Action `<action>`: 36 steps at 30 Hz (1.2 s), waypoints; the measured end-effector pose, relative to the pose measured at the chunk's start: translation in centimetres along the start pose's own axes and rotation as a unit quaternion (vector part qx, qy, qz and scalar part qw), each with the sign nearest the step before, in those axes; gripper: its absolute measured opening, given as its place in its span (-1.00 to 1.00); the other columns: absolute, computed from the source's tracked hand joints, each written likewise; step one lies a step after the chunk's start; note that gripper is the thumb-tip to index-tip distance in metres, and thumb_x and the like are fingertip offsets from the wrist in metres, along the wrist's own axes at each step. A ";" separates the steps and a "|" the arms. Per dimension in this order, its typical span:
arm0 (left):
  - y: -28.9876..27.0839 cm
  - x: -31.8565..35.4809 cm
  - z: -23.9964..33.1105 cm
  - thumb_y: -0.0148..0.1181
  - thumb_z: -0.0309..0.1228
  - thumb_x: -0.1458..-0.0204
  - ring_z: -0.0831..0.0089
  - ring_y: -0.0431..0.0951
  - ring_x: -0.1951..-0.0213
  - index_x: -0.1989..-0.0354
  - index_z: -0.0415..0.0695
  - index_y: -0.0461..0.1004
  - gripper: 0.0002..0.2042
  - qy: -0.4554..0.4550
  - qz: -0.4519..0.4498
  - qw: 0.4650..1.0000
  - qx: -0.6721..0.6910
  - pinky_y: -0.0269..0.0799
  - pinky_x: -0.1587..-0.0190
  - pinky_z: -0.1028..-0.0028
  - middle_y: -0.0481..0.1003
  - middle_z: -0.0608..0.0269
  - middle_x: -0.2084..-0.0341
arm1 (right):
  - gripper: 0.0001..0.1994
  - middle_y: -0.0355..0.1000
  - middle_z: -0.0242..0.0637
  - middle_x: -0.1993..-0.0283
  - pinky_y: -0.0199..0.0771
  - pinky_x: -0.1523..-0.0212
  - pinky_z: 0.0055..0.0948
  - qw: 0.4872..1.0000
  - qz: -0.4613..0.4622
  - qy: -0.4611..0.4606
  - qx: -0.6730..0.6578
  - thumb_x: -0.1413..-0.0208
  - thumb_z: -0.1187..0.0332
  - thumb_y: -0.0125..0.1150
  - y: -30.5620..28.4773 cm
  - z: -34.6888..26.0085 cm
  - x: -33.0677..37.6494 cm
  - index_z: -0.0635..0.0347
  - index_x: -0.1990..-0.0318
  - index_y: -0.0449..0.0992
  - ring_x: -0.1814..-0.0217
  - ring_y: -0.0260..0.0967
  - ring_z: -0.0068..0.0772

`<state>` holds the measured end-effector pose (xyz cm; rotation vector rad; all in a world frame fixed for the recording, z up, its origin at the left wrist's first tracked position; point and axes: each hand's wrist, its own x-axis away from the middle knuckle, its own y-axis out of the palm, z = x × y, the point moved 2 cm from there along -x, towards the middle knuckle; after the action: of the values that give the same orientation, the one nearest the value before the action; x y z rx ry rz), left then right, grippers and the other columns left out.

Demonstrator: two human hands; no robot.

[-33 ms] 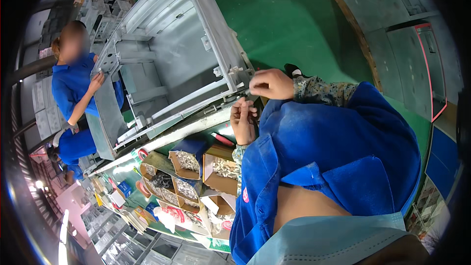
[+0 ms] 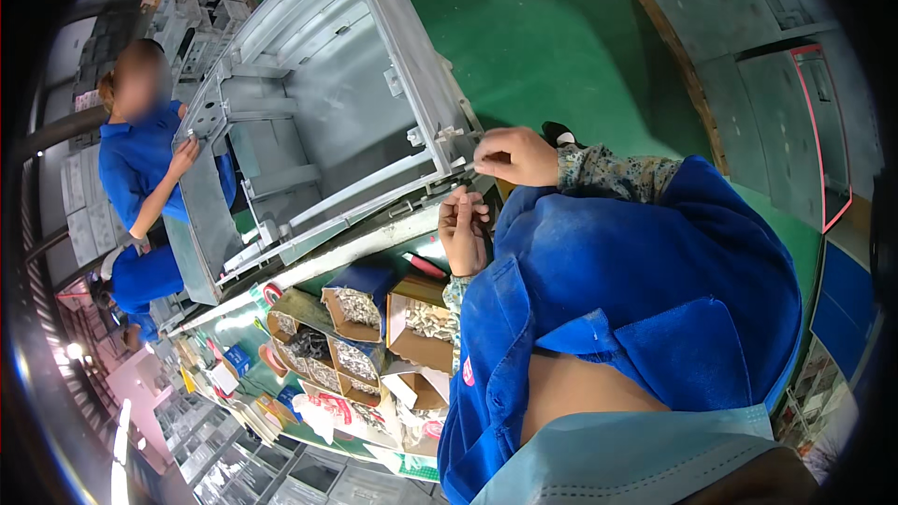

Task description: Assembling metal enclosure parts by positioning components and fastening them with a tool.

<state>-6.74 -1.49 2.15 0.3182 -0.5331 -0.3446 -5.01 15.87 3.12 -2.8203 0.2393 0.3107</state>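
A large grey sheet-metal cabinet frame [image 2: 355, 112] lies on its side across the workbench. My right hand [image 2: 514, 157], in a floral sleeve, pinches something small against the frame's near corner bracket [image 2: 449, 142]. My left hand [image 2: 465, 229] is held just below it, palm up with fingers curled; whether anything lies in it is hidden. A blue work jacket [image 2: 636, 299] fills the lower right. A red-handled tool [image 2: 426, 266] lies on the bench by my left wrist.
Open cardboard boxes of silvery screws [image 2: 354, 309] stand on the bench edge [image 2: 374, 243] below my hands. A co-worker in blue [image 2: 140, 178] touches the frame's far end. Green floor [image 2: 561, 37] lies beyond, with grey metal panels [image 2: 776, 84] at right.
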 end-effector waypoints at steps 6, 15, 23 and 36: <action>0.2 0.6 -0.4 -0.01 -0.43 -0.01 0.60 0.41 0.54 0.22 -0.17 0.33 -0.83 -0.027 -0.008 1.000 0.008 0.27 0.51 0.67 0.44 0.23 0.44 | -0.88 0.31 -0.26 0.53 0.28 0.54 -0.47 0.999 0.034 0.028 0.020 0.12 0.39 0.13 0.7 0.4 -0.4 0.25 0.47 0.39 0.54 0.31 -0.33; -0.1 0.7 -0.2 -0.01 -0.42 -0.01 0.62 0.40 0.53 0.23 -0.17 0.33 -0.83 -0.025 -0.011 1.000 -0.006 0.26 0.50 0.68 0.45 0.24 0.45 | -0.89 0.28 -0.29 0.53 0.27 0.48 -0.32 0.974 0.049 -0.090 0.203 0.15 0.36 0.10 0.6 -0.4 -0.7 0.19 0.51 0.38 0.49 0.28 -0.22; -0.6 0.8 -0.2 -0.01 -0.42 -0.01 0.63 0.39 0.53 0.23 -0.16 0.32 -0.83 -0.029 -0.006 0.999 -0.013 0.25 0.50 0.68 0.44 0.25 0.46 | -0.85 0.29 -0.26 0.51 0.27 0.43 -0.29 0.986 0.034 -0.058 0.151 0.06 0.31 0.01 1.1 -0.4 -1.0 0.19 0.51 0.34 0.45 0.28 -0.18; -1.0 1.1 -0.2 -0.02 -0.41 -0.02 0.62 0.39 0.52 0.23 -0.18 0.32 -0.83 -0.018 -0.020 1.000 -0.012 0.25 0.49 0.68 0.44 0.25 0.45 | -0.85 0.36 -0.28 0.58 0.27 0.55 -0.48 0.995 0.016 0.065 -0.069 0.07 0.33 0.09 0.9 0.4 -0.9 0.24 0.48 0.37 0.58 0.30 -0.44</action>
<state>-5.99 -2.83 2.09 0.2992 -0.5584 -0.3959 -6.16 15.27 2.71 -2.9796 0.3027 0.1563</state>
